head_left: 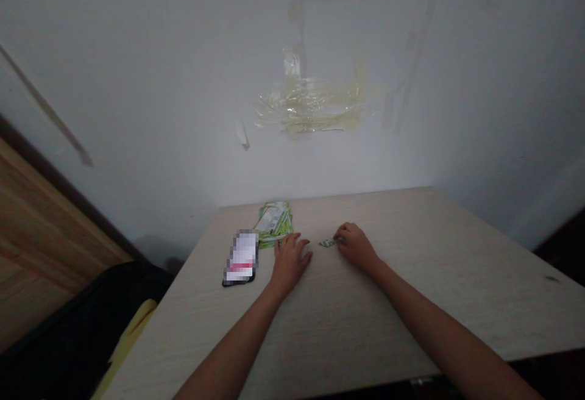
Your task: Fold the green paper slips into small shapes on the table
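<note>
My left hand (291, 260) rests low over the table with its fingers spread, holding nothing. Its fingertips reach the near edge of a pile of green and white printed packets (275, 220). To the right, my right hand (354, 242) has its fingers closed on one end of a small green and white piece (327, 242), which looks like a strip of the same printed material. The rest of that piece points left along the tabletop, and its gripped end is hidden by the fingers. Left of my left hand lies a phone (242, 257) with a blurred screen.
The pale wooden table (411, 223) stands against a white wall with peeling clear tape (315, 104). A small dark scrap (553, 278) lies near the right edge. At the left are a wooden panel (41, 223), a black item (100, 308) and yellow cloth (128, 339).
</note>
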Motion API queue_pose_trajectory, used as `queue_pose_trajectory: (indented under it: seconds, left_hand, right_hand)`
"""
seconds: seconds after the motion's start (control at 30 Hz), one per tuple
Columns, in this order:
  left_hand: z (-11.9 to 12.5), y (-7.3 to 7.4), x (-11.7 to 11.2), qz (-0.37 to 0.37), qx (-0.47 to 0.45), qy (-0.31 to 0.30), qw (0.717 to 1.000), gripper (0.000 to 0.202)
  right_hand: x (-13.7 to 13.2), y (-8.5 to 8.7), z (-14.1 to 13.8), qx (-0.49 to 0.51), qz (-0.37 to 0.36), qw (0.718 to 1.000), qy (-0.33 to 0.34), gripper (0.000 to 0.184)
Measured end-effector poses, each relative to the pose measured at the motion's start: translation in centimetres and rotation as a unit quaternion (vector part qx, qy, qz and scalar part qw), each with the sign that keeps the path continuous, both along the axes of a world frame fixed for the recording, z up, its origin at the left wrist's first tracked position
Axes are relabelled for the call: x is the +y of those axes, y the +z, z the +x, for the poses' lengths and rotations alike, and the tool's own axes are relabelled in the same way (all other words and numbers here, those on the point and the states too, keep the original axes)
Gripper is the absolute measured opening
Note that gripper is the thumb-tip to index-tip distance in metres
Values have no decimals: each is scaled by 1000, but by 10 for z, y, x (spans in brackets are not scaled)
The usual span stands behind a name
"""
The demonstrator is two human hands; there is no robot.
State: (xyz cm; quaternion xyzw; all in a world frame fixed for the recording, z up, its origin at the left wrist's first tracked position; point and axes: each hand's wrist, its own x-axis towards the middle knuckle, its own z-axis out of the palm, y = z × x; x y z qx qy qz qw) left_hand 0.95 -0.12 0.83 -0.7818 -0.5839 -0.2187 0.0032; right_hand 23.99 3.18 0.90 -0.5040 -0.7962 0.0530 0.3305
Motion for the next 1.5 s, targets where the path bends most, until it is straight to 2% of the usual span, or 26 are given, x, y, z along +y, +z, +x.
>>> queue_pose_trajectory:
  seconds: [0.17,0.27,0.6,0.77,0.9,1.17,1.33,1.5]
  left_hand:
    - [1,0,-4,36,37,2,999,29]
    - [4,0,-8,49,63,15,997,28]
    - [10,4,-16,39,121,71,989,29]
    - [11,5,-17,43,132,80,987,31]
    - [11,6,-19,33,136,81,987,32]
    - [2,9,-28,40,149,98,983,35]
    - [-10,12,-38,37,150,133,979,38]
    - [-14,14,-40,27,130,184,974,45]
  right_hand:
    - [-5,1,-11,-6,20,997,74,19]
    - [-5,-4,-14,-34,10,996,87,14]
    - [7,-7,11,-37,1,997,-61,15]
    - [8,-7,12,-32,26,996,-79,14]
    - [7,-7,6,-22,59,997,-54,17]
    - [-10,-7,-23,-17,62,993,95,18]
    - [-16,-7,-35,-46,51,991,116,15]
    - [-16,-7,-35,-48,44,990,121,16]
